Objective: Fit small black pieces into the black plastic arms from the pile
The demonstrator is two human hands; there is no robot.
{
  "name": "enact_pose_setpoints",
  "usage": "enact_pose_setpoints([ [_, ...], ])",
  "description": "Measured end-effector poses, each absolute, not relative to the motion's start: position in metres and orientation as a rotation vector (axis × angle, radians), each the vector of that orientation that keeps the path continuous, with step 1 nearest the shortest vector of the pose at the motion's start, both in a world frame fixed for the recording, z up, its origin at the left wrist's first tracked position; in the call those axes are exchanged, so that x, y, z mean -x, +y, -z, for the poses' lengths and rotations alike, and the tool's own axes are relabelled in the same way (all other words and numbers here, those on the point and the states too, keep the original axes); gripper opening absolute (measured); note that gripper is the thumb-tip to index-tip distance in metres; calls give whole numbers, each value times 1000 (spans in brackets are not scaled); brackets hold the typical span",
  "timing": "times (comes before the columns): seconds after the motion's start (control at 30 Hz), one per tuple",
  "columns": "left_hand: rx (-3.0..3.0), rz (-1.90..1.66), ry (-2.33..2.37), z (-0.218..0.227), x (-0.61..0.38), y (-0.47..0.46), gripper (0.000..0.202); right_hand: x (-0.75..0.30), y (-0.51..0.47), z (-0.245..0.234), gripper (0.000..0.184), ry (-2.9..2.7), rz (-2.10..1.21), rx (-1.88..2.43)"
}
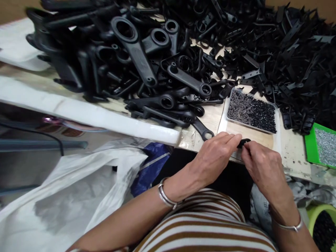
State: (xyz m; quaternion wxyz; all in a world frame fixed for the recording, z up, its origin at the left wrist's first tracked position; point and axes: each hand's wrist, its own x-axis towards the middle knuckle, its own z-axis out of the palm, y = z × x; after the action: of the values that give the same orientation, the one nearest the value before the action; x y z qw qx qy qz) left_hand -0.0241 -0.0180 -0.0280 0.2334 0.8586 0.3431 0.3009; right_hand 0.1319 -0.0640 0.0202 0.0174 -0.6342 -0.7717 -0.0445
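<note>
Both hands meet at the table's front edge around a small black plastic part (243,142). My left hand (216,154) is closed on its left side, the fingers covering much of it. From the right, my right hand (264,164) pinches the other end between thumb and fingers. What the part is exactly, I cannot make out. Just beyond the hands sits a clear tray (252,110) of tiny dark pieces, greyish on the left and black on the right. A black plastic arm with a ring end (202,129) lies beside my left hand.
A large heap of black ring-ended arms (139,56) covers the table's left and middle. Smaller black parts (288,66) pile up at right. A green tray (311,143) holds small silvery pieces. A white sack (105,182) lies below left; a yellow-green tub (313,213) stands lower right.
</note>
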Motion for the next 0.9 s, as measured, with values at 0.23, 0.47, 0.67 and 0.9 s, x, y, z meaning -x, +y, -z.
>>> enact_pose_setpoints([
  [0.23,-2372,-792,957,26,25,-19,14,-145,-55,-28,23,-2008,-583,2121],
  [0.47,-2348,-820,927,26,26,-18,15,-138,-51,-29,25,-2023,-483,2245],
  [0.67,-2374,-893,912,27,26,-18,10,-131,-53,-29,24,-2346,-25,2243],
  [0.9,-2366,-1033,899,34,25,-18,20,-93,-52,-30,27,-2529,581,2234],
])
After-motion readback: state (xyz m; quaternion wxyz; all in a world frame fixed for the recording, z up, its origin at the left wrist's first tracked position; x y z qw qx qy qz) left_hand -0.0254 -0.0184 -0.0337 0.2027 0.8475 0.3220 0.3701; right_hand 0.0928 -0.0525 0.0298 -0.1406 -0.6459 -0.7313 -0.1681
